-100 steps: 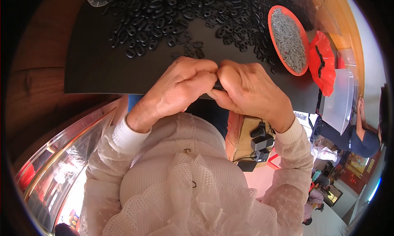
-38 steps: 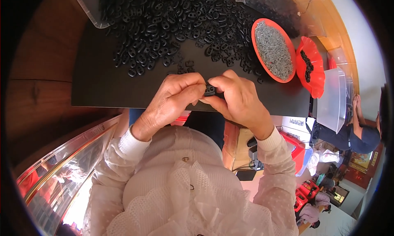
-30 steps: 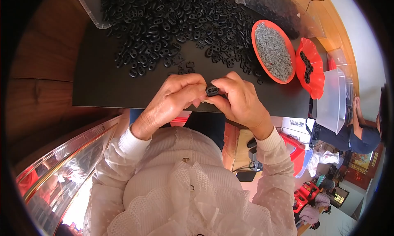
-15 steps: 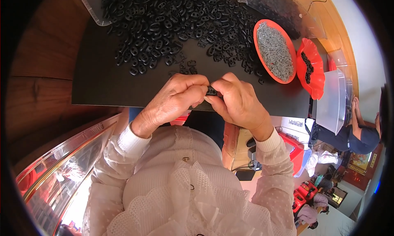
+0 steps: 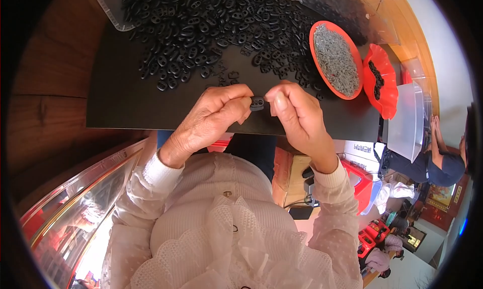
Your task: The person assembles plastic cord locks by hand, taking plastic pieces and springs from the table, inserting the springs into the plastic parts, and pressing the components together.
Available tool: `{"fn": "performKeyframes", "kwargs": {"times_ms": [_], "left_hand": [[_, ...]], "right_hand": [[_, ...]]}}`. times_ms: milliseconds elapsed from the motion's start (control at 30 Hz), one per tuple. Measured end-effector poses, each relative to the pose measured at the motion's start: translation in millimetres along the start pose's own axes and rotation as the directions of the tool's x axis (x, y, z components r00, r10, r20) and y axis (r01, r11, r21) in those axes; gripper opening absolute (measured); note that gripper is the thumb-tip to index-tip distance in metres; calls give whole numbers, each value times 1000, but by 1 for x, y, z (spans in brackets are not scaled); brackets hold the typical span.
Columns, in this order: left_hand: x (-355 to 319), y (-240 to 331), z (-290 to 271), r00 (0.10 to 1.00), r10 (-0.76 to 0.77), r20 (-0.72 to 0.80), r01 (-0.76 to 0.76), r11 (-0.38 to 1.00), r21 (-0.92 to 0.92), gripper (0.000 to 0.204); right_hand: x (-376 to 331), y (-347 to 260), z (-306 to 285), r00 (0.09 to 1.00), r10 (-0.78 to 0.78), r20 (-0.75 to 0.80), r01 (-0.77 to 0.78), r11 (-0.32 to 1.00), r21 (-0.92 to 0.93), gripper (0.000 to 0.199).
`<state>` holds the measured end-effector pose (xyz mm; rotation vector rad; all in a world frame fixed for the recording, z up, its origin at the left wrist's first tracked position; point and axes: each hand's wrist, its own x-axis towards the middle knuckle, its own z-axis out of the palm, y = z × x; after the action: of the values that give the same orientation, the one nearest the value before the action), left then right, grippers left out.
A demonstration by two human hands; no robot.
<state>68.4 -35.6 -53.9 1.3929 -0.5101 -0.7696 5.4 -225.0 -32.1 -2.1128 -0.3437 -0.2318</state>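
Over the near edge of the black tabletop (image 5: 136, 110), my left hand (image 5: 214, 110) pinches a small black plastic cord lock (image 5: 257, 103) between thumb and bent fingers. Its rounded body has holes, and its right end sticks out of the grip. Just to the right, my right hand (image 5: 299, 110) is closed, its index finger curled beside the thumb. Its fingertips are close to the cord lock, with a small gap between. Anything tiny held in them cannot be made out. A few loose small black parts (image 5: 233, 78) lie beyond my left hand.
A large pile of black cord lock pieces (image 5: 191, 42) covers the far tabletop. To the right stand an orange bowl (image 5: 313, 42) of small metal springs and a red wavy-rimmed dish (image 5: 388, 95) with black parts. A clear plastic bin (image 5: 405, 120) is beyond; another person (image 5: 445, 166) is at far right.
My right hand has drawn back slightly to the right from the cord lock, its thumb now raised. The cord lock shows more plainly in my left hand, which has shifted slightly away from me.
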Motion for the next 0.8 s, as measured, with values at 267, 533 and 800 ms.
{"fn": "performKeyframes", "kwargs": {"times_ms": [267, 533, 800], "left_hand": [[1, -2, 2, 1000, 24, -16, -24, 1000, 14, 23], [1, -1, 3, 998, 19, -53, -17, 999, 33, 22], [4, 5, 2, 993, -118, -30, 115, 990, -86, 19]], "right_hand": [[3, -3, 3, 977, 210, 42, -214, 949, 230, 19], [4, 3, 10, 986, 161, 51, -166, 979, 116, 22], [4, 5, 11, 974, -225, 14, 218, 923, -318, 26]]}}
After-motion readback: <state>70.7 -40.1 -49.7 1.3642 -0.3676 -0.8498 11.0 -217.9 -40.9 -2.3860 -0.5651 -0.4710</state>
